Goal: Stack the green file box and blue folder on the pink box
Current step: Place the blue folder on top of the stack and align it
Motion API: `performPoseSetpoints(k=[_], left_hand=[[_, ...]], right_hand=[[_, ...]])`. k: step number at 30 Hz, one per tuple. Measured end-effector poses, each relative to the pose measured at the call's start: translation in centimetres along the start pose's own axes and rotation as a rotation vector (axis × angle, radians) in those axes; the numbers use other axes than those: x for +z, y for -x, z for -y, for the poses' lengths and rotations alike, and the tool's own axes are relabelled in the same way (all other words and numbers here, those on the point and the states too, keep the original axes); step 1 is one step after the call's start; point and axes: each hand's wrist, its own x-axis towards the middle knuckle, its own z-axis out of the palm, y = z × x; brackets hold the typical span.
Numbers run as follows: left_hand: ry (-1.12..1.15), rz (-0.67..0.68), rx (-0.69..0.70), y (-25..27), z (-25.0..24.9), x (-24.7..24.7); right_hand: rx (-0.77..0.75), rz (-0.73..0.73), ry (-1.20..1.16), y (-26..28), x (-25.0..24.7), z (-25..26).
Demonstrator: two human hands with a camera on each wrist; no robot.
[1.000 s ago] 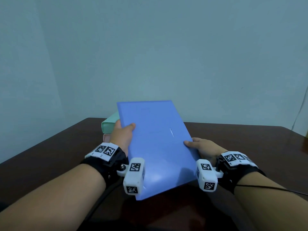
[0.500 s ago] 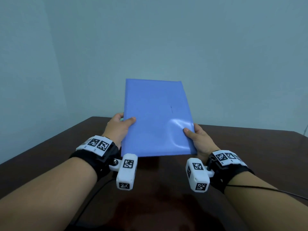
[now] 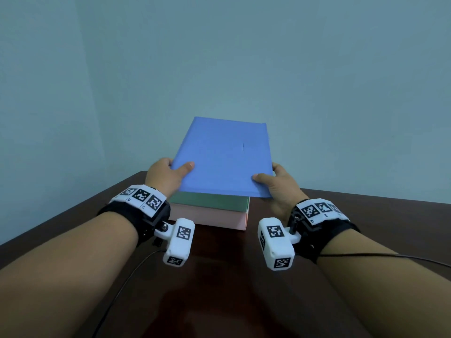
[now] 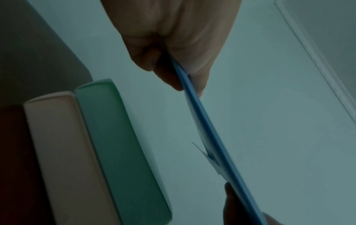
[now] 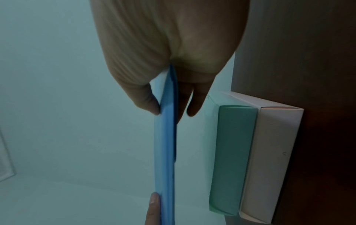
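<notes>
The blue folder (image 3: 225,156) hangs flat in the air just above the stack, clear of it. My left hand (image 3: 168,175) pinches its near left corner, thumb on top. My right hand (image 3: 275,184) pinches its near right corner the same way. Under it the green file box (image 3: 210,201) lies on the pink box (image 3: 207,217) on the dark table (image 3: 366,215). In the left wrist view the blue folder (image 4: 210,137) is edge-on, with a gap between it and the green file box (image 4: 119,152) and pink box (image 4: 63,152). The right wrist view shows the blue folder (image 5: 165,152), green file box (image 5: 231,159) and pink box (image 5: 269,159) likewise.
A blue-grey wall (image 3: 244,57) stands close behind the table's far edge. A black cable (image 3: 117,286) trails from my left wrist over the table near me, and another (image 3: 390,257) runs off my right wrist.
The folder has gone forward and tipped from steep to nearly level over the stack. The green and pink boxes, hidden behind it half a second ago, now show beneath its near edge.
</notes>
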Motion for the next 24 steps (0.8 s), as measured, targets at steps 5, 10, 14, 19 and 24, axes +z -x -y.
performPoseSetpoints(k=[5,10,14,19,24], left_hand=[[-0.038,-0.02,-0.04,-3.5,0.5,0.8],[-0.069,-0.009,-0.081,-6.7,2.2,2.5],[-0.016,0.085,-0.103,-9.0,3.7,3.1],[0.027,0.134,-0.115,-10.2,5.6,3.7],[0.026,0.147,-0.108,-9.7,7.4,5.0]], right_hand=[[-0.051,0.03,0.124,-2.5,0.6,-0.3],[-0.061,0.018,0.197,-5.4,1.1,-1.6],[-0.039,-0.019,0.231,-7.5,1.9,-3.1],[-0.021,-0.033,0.231,-9.6,2.8,-4.8],[-0.015,-0.068,0.338,-10.6,2.6,-6.6]])
